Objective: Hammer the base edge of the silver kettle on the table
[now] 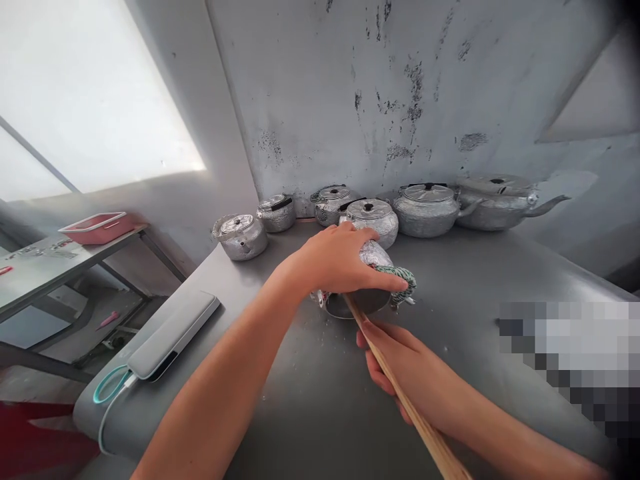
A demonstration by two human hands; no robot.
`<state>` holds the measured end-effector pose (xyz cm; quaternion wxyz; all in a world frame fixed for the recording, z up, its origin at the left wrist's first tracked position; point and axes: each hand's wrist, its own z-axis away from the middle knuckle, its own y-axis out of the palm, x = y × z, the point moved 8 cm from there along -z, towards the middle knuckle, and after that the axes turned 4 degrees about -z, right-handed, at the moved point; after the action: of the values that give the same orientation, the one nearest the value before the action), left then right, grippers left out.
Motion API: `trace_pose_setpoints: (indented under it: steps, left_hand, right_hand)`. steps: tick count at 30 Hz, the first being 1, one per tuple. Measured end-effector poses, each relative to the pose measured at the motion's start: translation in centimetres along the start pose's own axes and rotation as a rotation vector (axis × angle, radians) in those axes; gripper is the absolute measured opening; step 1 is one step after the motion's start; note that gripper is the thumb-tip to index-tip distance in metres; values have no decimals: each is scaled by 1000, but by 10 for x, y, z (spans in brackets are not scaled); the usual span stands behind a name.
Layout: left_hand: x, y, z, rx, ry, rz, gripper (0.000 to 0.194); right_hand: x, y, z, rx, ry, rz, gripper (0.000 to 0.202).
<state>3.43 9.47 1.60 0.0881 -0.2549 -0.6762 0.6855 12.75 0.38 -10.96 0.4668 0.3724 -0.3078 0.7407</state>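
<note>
A silver metal kettle (376, 254) lies tipped on the grey table, its round opening facing me. My left hand (345, 260) grips it from above, thumb by the green-and-white cord-wrapped handle (404, 279). My right hand (400, 367) is closed round a long wooden stick (417, 417). The far end of the stick reaches into the kettle's opening, where its tip is hidden. Small light specks lie on the table near the kettle.
Several silver kettles (429, 210) stand along the wall behind. A grey power bank (173, 337) with a cable lies at the left of the table (300, 413). Further left, a pink basket (97, 229) sits on a side table. A pixelated patch covers the right edge.
</note>
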Motion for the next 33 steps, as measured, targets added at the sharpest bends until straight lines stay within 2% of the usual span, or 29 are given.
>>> trace_pose_setpoints:
  steps: [12, 19, 27, 30, 33]
  left_hand:
    - [0, -2, 6, 77, 17, 13, 103]
    - [2, -2, 9, 116, 21, 28, 103]
    - [6, -1, 15, 175, -16, 14, 115]
    - [6, -2, 16, 180, -7, 10, 107]
    - [6, -2, 16, 187, -4, 12, 102]
  right_hand:
    - [-2, 2, 0, -9, 26, -37, 37]
    - [-13, 10, 5, 4, 81, -64, 38]
    - [-25, 13, 3, 36, 36, -31, 40]
    - [-25, 14, 3, 28, -23, -15, 39]
    - [-26, 15, 4, 51, -1, 31, 43]
